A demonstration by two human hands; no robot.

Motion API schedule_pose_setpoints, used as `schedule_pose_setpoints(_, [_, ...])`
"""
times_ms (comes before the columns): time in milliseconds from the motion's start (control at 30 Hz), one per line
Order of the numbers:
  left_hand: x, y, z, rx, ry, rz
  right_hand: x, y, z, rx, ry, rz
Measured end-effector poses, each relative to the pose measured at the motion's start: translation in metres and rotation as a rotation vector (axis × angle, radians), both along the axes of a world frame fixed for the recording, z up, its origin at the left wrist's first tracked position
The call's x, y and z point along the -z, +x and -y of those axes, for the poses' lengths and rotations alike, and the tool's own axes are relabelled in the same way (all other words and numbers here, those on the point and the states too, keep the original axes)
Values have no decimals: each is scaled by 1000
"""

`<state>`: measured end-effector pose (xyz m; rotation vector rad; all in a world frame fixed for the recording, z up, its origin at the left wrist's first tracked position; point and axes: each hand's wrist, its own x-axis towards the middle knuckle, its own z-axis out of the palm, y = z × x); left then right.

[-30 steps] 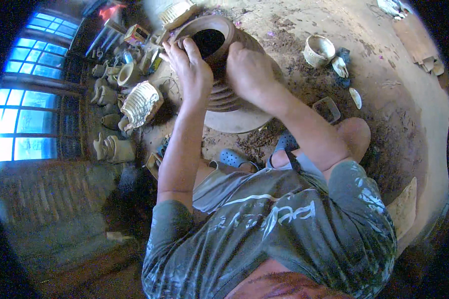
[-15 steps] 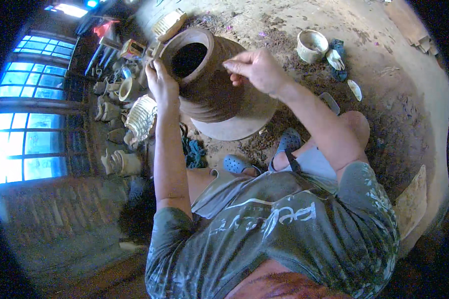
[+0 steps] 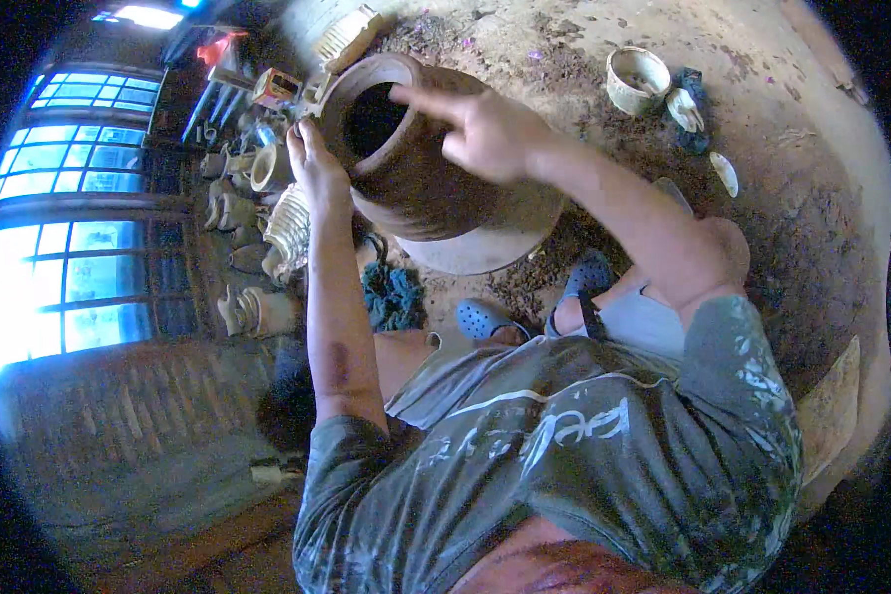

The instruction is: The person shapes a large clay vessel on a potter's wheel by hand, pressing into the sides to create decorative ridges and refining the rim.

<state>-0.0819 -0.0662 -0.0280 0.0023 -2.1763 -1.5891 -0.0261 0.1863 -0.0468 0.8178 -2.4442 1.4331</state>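
A large brown clay pot (image 3: pixel 431 203) with ridged sides and a wide dark mouth stands on a pale round wheel disc (image 3: pixel 475 252) in front of me. My right hand (image 3: pixel 495 137) reaches over its near right side. The index finger is stretched out to the rim (image 3: pixel 416 74), thumb apart, and the hand is slightly blurred. At the left of the mouth, my left hand (image 3: pixel 317 168) is raised with its fingers bent together. Something small and dark shows at those fingertips, too small to name.
Several pale clay pieces and vessels (image 3: pixel 272 168) crowd the left, below the windows. A pale bowl (image 3: pixel 638 81) stands at the far right, next to a glove (image 3: pixel 684 111) and a dark cloth. Teal netting (image 3: pixel 394 295) lies near my blue clogs (image 3: pixel 490 320).
My right hand has moved left from beside the pot's shoulder to its rim, and its pinched fingers have parted with the index stretched out. My left hand stays by the rim.
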Motion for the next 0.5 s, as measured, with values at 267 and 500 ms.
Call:
schedule_pose_setpoints(267, [10, 1, 11, -37, 66, -212, 32, 92, 49, -120, -397, 117])
schedule_pose_setpoints(500, [67, 56, -6, -57, 367, -131, 39, 72, -5, 244, -339, 92])
